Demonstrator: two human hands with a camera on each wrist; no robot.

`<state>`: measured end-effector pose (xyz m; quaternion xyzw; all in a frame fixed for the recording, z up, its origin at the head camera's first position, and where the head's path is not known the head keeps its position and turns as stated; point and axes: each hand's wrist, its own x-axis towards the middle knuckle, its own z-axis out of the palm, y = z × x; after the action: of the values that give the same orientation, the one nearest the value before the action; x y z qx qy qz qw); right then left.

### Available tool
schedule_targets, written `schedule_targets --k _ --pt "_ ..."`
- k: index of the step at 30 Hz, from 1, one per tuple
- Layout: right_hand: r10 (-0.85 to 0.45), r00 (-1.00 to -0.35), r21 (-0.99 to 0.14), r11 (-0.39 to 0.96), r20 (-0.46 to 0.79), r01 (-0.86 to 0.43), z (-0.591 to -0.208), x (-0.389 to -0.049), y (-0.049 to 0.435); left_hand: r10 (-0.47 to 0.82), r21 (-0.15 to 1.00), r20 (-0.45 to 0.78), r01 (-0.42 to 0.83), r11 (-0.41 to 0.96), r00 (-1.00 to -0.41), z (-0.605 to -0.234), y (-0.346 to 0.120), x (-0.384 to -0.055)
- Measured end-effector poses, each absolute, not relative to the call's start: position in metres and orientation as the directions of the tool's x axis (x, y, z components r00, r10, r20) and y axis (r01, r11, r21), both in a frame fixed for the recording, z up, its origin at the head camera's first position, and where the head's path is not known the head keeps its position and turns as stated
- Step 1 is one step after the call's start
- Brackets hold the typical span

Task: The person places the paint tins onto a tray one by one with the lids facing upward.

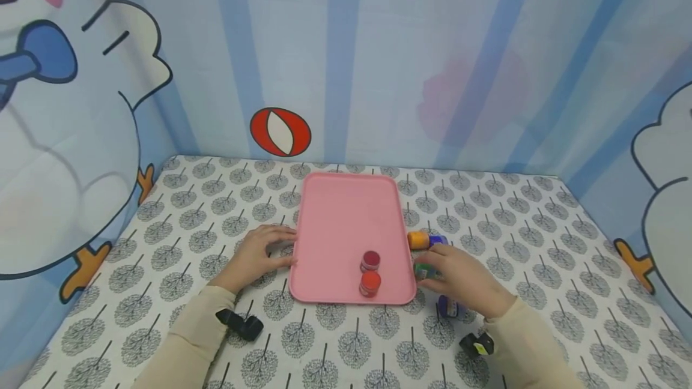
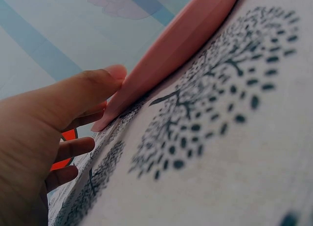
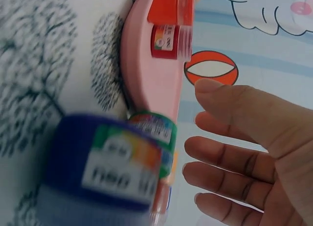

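Note:
A pink tray lies on the table. Standing on its near right part are a dark red paint jar and an orange-red paint jar. My left hand touches the tray's left edge with thumb and fingertips, fingers spread. At the tray's right side, my right hand hovers beside a green paint jar, partly hidden by the fingers in the head view. In the right wrist view those fingers are extended, with nothing between them and the thumb. A dark blue paint jar sits just nearer than this hand.
Beyond the right hand, a yellow-orange jar and a blue jar are close together by the tray's right edge. The tree-print tablecloth runs back to a cartoon-printed curtain.

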<state>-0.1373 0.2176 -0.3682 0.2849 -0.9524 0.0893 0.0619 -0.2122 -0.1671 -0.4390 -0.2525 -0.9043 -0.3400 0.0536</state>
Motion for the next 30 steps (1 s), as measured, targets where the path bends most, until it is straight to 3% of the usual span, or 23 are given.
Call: schedule_targets --k 30 --pt "-0.42 -0.907 -0.27 0.874 -0.001 -0.404 -0.37 -0.111 0.268 0.424 0.578 0.255 0.488 0.654 -0.869 -0.436 -0.166 -0.211"
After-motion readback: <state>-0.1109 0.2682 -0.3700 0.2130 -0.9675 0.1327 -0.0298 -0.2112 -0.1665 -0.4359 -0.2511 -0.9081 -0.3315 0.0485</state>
